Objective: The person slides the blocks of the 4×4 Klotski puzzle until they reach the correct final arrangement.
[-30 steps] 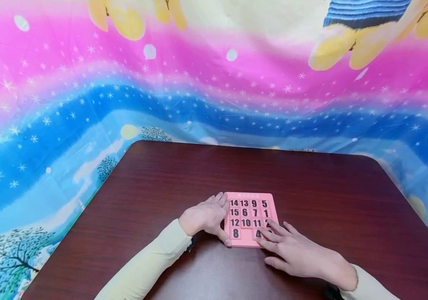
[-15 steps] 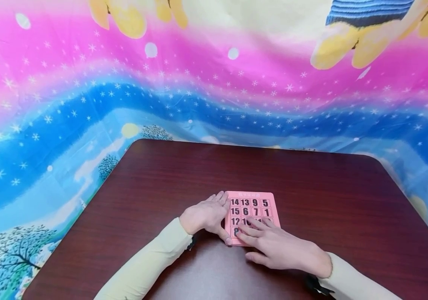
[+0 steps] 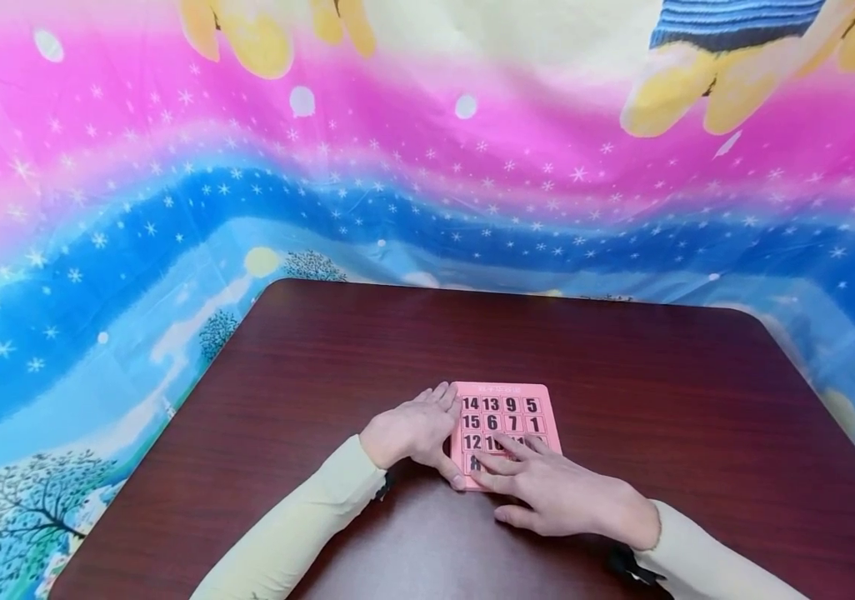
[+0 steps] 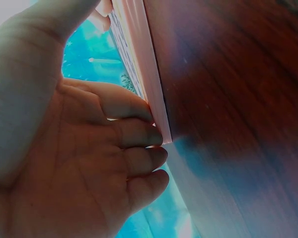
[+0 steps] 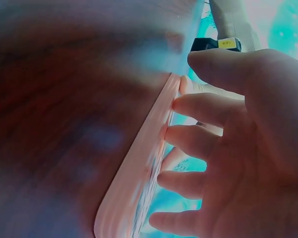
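A pink sliding number puzzle (image 3: 552, 408) lies flat on the table, its black-numbered tiles facing up. Along its left edge rests my left hand (image 3: 422, 433), fingers extended and thumb at the near left corner. The left wrist view shows those fingertips (image 4: 156, 157) touching the puzzle's side (image 4: 151, 74). Over the lower rows my right hand (image 3: 558, 492) lies with spread fingers, the foremost fingertip on or beside the 8 tile (image 3: 475, 463). Several tiles in the two lower rows are partly or wholly hidden under it. Right fingers (image 5: 191, 141) reach over the puzzle's edge (image 5: 134, 163).
The dark brown wooden table (image 3: 367, 342) extends around the puzzle. A patterned pink and blue cloth (image 3: 412, 158) hangs behind and beside it. A black strap (image 3: 633, 567) sits at the right wrist.
My right hand has slid left across the lower rows, from the 4 tile to the 8 tile. It has barely moved in the last half second. My left hand stays at the left edge.
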The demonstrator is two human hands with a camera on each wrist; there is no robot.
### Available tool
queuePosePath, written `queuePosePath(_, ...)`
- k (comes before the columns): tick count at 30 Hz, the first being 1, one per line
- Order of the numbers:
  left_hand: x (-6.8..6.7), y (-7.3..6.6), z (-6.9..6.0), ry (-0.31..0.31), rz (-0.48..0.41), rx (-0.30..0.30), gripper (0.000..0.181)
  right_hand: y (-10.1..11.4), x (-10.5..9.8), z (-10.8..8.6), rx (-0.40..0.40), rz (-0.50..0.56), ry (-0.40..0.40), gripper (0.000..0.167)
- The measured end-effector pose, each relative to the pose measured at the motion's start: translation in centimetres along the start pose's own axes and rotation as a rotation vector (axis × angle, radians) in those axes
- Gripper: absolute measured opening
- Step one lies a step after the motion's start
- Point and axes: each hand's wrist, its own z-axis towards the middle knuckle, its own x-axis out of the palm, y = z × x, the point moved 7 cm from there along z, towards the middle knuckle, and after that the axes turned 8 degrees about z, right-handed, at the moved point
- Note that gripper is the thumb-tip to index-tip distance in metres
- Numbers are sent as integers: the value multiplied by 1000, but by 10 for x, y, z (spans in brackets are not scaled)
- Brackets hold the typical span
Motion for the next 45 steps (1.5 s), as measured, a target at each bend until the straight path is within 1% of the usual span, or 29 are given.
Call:
queuePosePath(7,0,-1,0,2,5,-7,123,-7,-4,-11,25,37,9,46)
queuePosePath(12,0,-1,0,5,6,-10,124,-13,-6,-19,17,29,-13,42)
queuePosePath(18,0,-2,0,1,6,-11,124,-14,-8,-20,17,41,-12,42)
queuePosePath(21,1,-1,0,3,9,-11,124,-14,-12,-17,21,43,-21,43)
queuePosePath(23,1,-1,0,5,11,-15,124,-15,-16,-13,28,35,-40,44)
queuePosePath(26,0,0,0,3,14,-17,124,-17,-21,-6,60,17,-64,45)
queuePosePath(30,0,-1,0,8,4,-8,123,-18,-19,4,92,7,-44,49)
queuePosePath(36,0,-1,2,4,8,-4,123,-17,-12,16,100,-14,-10,53)
queuePosePath(41,1,-1,3,0,7,0,123,-17,-7,17,114,23,12,58)
queuePosePath(45,1,-1,2,4,1,-3,123,-14,-5,16,110,30,21,61)
